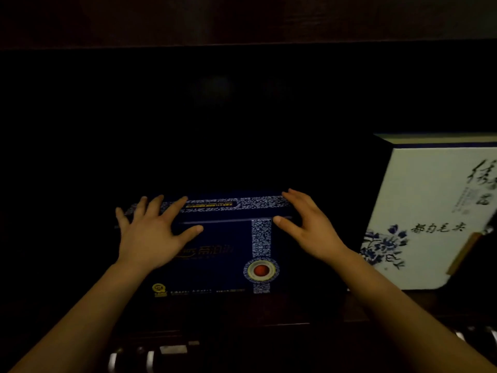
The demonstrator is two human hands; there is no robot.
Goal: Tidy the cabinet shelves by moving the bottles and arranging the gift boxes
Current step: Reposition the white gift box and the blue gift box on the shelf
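Standing upright on the dark cabinet shelf (269, 308), the blue gift box (223, 254) has both hands at its top edge. The left hand (150, 232) lies spread over its upper left corner and the right hand (309, 227) has fingers splayed at the upper right; neither looks clamped shut on it. A white gift box (430, 219) stands near on the right, leaning slightly. Pushing from the top could tip the blue box backward into the unlit depth. Sliding it right risks knocking the leaning white box over.

Navy box (220, 254); white floral box (427, 211)
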